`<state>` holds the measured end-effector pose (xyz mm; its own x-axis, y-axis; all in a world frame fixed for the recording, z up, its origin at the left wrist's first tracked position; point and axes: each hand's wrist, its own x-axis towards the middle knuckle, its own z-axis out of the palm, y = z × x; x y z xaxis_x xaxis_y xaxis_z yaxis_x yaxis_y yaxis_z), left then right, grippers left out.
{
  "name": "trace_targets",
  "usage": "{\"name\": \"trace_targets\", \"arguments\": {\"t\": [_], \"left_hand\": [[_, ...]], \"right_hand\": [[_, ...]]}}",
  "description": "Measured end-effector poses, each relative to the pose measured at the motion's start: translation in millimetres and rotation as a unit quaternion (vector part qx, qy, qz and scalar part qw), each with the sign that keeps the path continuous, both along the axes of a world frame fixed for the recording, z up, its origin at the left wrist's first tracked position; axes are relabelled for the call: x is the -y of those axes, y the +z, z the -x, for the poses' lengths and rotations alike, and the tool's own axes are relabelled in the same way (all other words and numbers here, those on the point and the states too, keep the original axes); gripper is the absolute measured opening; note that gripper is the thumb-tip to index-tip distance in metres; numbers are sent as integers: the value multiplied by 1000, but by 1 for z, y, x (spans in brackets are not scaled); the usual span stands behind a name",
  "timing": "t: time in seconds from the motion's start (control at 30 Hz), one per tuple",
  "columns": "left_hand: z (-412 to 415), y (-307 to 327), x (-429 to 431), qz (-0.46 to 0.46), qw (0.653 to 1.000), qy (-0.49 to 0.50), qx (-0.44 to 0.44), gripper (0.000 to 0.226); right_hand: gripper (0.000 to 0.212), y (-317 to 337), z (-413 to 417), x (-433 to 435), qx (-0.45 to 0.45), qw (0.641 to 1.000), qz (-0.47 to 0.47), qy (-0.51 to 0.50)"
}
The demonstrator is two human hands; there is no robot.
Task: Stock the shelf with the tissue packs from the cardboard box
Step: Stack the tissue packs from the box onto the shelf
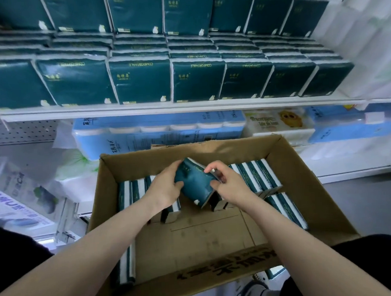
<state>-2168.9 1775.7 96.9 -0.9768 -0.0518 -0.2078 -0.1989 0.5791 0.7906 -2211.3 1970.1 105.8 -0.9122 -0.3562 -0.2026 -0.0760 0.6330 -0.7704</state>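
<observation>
At frame centre, above the cardboard box (311, 186), a tilted tissue pack (195, 184) sits between both hands: left hand (164, 188) grips its left side, right hand (230, 182) pinches its right edge.

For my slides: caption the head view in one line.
Left hand and right hand grip a teal tissue pack inside the cardboard box, below the stocked shelf.

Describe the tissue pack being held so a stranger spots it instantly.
Find the open cardboard box below the shelf. In its middle, the left hand and right hand grip one teal tissue pack. Its neighbours stand on edge; this one is tilted, broad face showing.
</observation>
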Motion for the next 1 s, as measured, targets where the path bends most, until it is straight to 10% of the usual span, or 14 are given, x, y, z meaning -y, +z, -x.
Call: {"name": "trace_targets", "arguments": {"t": [0.43,1.0], "left_hand": [[-21,44,4,-66,997,8,-39,44],[37,207,-3,-38,965,39,-255,34]], "right_hand": [[41,44,-5,-37,52,974,198,-96],[24,207,55,-30,-141,949,273,-70]]}}
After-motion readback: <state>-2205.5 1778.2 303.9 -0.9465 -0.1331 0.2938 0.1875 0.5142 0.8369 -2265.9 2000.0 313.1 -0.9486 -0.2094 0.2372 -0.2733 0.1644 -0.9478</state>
